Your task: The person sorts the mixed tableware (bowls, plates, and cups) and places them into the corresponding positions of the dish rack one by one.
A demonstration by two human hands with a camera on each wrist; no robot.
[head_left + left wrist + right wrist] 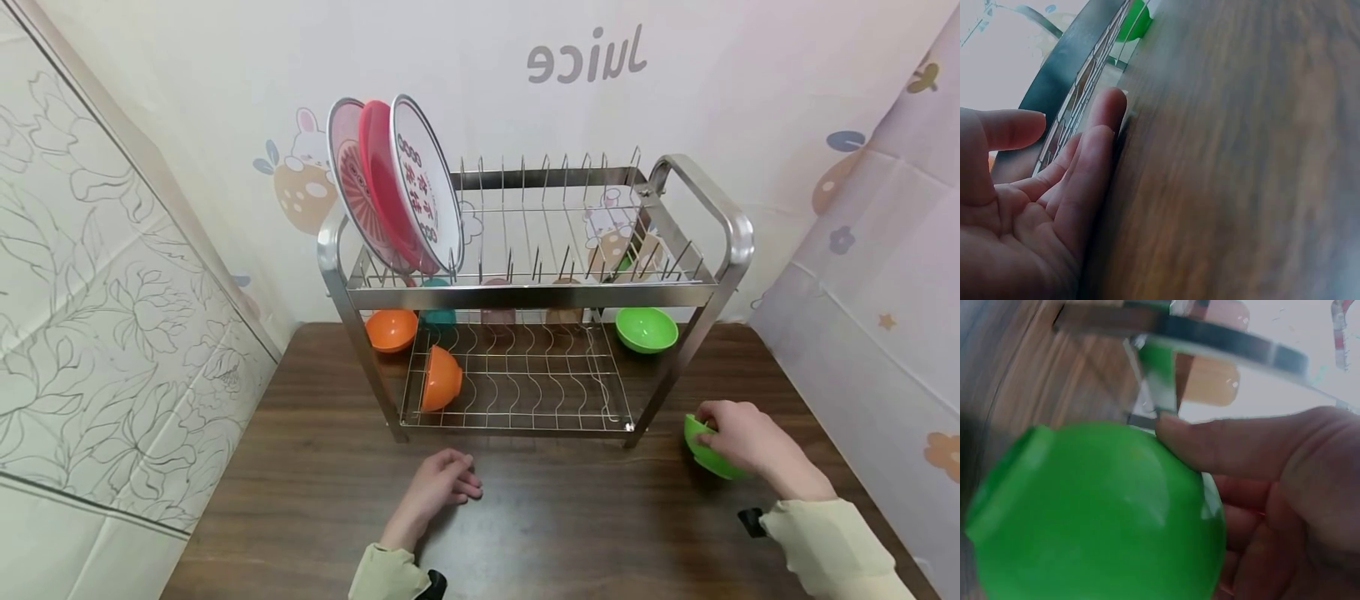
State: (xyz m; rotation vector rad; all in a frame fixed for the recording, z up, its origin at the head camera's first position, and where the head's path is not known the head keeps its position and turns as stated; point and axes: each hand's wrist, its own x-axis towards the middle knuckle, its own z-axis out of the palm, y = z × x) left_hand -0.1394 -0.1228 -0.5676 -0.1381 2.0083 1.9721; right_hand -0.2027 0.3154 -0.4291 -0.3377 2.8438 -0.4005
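Observation:
In the head view my right hand (742, 437) pinches the rim of a green bowl (708, 457), which is tilted, right of the dish rack (525, 297). The right wrist view shows the thumb on the outside of this green bowl (1097, 512) and the other fingers partly hidden behind its rim. My left hand (438, 487) lies at the table in front of the rack, holding nothing, its fingers loosely bent. On the lower tier an orange bowl (442, 379) stands on its side in the wires.
Three plates (427, 183) lean at the left of the upper tier. Another orange bowl (392, 330) sits at the lower left and another green bowl (647, 329) at the lower right. Several cups (498, 315) stand behind the rack's front bar. A wall (885, 275) borders the table's right side.

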